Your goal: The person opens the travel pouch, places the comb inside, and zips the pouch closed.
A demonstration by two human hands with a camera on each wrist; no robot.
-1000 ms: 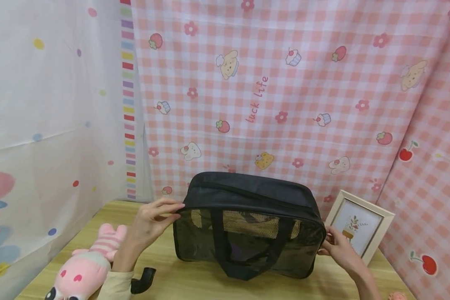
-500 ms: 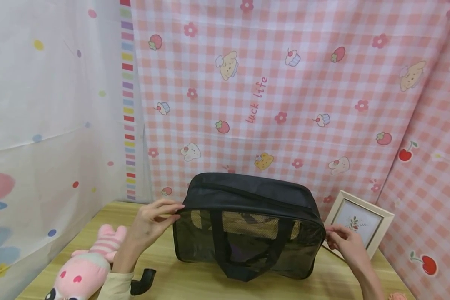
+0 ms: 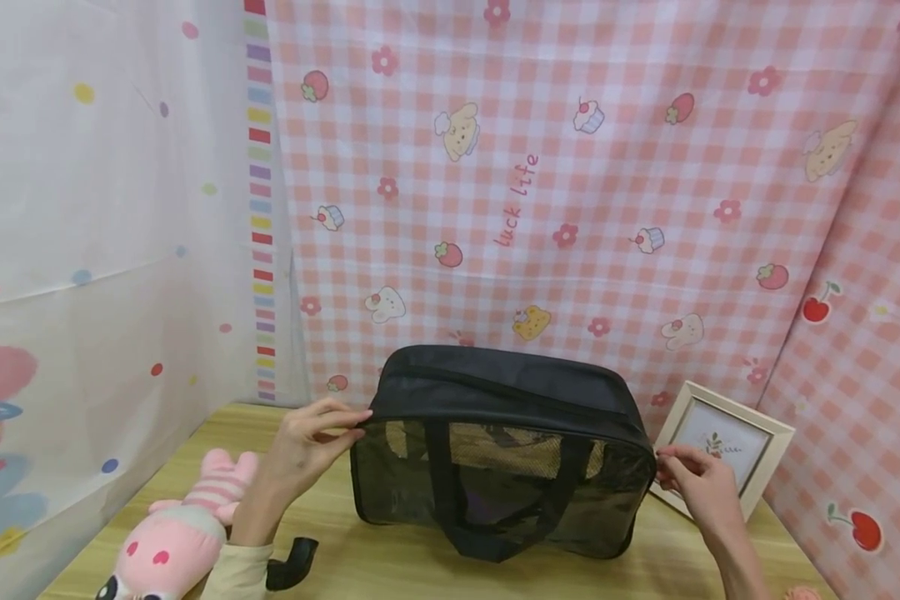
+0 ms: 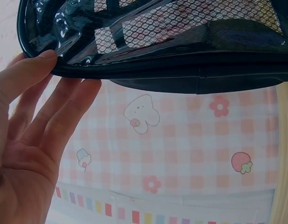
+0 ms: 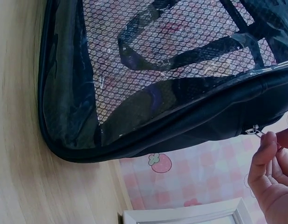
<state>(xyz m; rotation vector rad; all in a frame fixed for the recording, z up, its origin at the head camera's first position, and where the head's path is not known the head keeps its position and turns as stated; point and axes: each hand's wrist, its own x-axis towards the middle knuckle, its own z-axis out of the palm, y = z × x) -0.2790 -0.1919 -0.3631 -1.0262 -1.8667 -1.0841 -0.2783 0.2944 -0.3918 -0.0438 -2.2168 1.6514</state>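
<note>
A black bag (image 3: 498, 375) with clear front panel, mesh and dark handles (image 3: 487, 546) stands upright on the table. At its upper left corner, my left hand (image 3: 307, 446) pinches the piped edge between thumb and fingers. The left wrist view shows the left thumb (image 4: 39, 65) on the clear panel and the fingertips under the edge. My right hand (image 3: 701, 479) is at the bag's right end. In the right wrist view, its thumb and index finger pinch a metal zipper pull (image 5: 254, 130). Dark shapes show through the panel; what they are is unclear.
A pink plush toy (image 3: 183, 533) lies left of the bag, beside the left forearm. Near that sleeve is a small black curved piece (image 3: 292, 565). A framed picture (image 3: 761, 467) leans behind the right hand. Patterned curtains (image 3: 540, 183) close off the back and sides.
My right hand has moved up a little along the bag's right end and slightly outward. The left hand keeps its hold on the left corner. The head view has shifted slightly.
</note>
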